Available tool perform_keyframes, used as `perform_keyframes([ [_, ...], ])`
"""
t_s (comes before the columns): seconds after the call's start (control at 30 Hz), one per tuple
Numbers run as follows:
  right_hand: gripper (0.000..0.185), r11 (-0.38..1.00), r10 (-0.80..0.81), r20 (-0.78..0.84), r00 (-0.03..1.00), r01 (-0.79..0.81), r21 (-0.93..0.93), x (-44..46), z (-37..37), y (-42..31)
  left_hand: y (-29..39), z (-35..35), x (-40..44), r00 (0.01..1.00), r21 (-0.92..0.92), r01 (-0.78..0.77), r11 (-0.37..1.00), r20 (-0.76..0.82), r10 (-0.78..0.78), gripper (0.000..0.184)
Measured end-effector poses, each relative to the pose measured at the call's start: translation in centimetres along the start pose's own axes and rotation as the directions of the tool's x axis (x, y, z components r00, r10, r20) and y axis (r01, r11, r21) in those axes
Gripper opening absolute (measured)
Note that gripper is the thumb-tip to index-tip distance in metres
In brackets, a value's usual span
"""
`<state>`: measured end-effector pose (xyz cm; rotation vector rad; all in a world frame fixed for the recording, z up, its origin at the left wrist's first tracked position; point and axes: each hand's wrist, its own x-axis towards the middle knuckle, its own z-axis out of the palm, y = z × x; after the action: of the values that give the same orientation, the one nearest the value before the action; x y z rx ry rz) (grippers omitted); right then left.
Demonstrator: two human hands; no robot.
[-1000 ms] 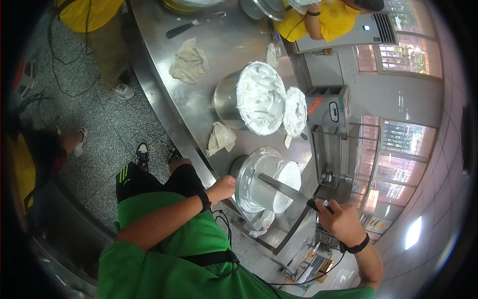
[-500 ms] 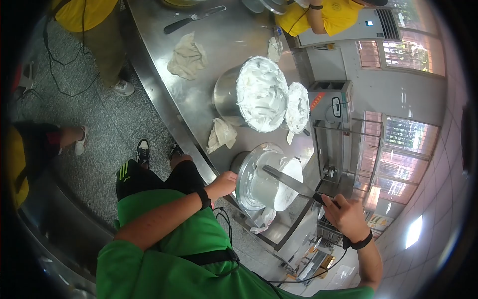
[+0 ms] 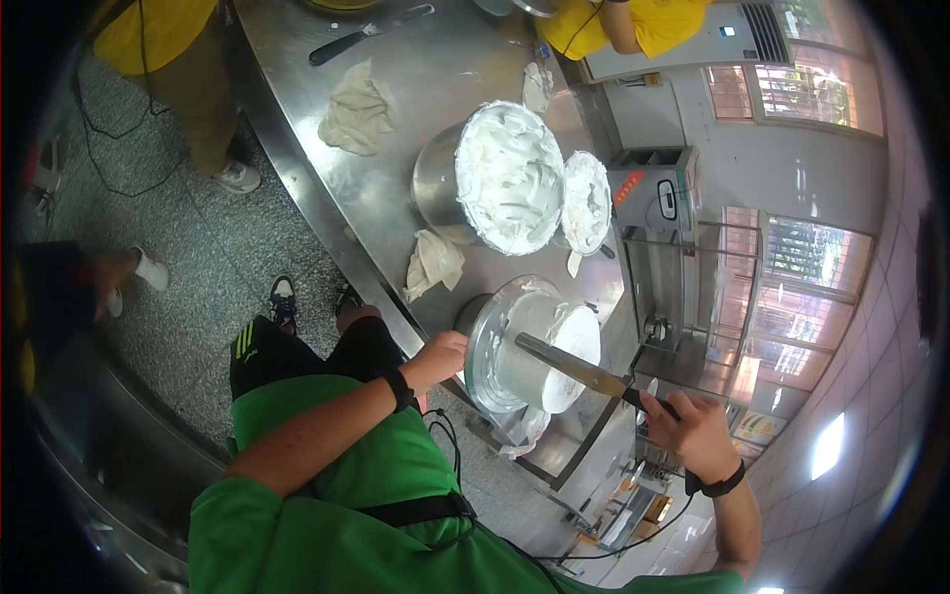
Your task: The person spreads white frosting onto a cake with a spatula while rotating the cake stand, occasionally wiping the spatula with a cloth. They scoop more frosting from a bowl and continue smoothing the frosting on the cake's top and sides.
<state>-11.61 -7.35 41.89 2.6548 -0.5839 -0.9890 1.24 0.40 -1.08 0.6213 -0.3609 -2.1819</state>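
A round cake (image 3: 527, 374) coated in white cream stands on a cake turntable (image 3: 481, 368) with a clear disc. My left hand (image 3: 438, 360) is at the turntable's near rim, its fingers curled closed against the edge. In my right hand (image 3: 693, 434) is an icing spatula (image 3: 579, 369), gripped by its black handle. The long metal blade lies along the cake's side, crossing its top edge; whether it presses the cream all along its length is hidden. A crumpled piece of plastic (image 3: 535, 426) with cream on it hangs by the turntable.
A metal bowl (image 3: 432, 183) heaped with whipped cream and a smaller cream-filled container (image 3: 588, 203) stand beyond the cake. Cloths (image 3: 433, 263) and another spatula (image 3: 341, 47) lie on the steel table (image 3: 426, 89). People in yellow shirts (image 3: 673, 25) stand nearby.
The spatula blade has tilted slightly and now reflects a brownish tone; it stays against the cake. My left hand remains at the rim. The view has shifted a little.
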Motion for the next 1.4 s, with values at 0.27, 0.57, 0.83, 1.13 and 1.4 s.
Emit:
perform_keyframes([
  [0.27,0.041,1.0,-0.016,-0.001,1.0,0.016,-0.019,0.8,0.0,1.8,2.2,1.1,-1.4,0.996,0.026,0.053,0.998,-0.073,-0.051,0.04],
  [0.57,0.048,0.994,0.063,-0.125,0.99,-0.074,-0.085,0.7,-0.4,2.9,1.8,0.7,-1.2,0.998,0.019,0.037,0.999,-0.045,-0.036,0.037],
  [0.83,0.048,0.996,0.079,-0.074,0.994,-0.082,-0.04,0.5,-0.5,1.4,1.5,0.7,-1.1,0.999,-0.004,0.019,1.0,-0.038,-0.019,0.038],
  [1.13,0.043,0.996,0.082,-0.018,0.996,-0.082,0.019,0.3,0.9,0.2,1.9,1.0,-1.2,0.996,-0.021,-0.026,0.999,-0.084,0.024,0.045],
  [1.4,0.04,0.998,0.054,-0.004,0.999,-0.054,0.032,0.1,1.8,-0.2,2.8,1.7,-1.4,0.983,-0.077,-0.06,0.995,-0.178,0.046,0.044],
])
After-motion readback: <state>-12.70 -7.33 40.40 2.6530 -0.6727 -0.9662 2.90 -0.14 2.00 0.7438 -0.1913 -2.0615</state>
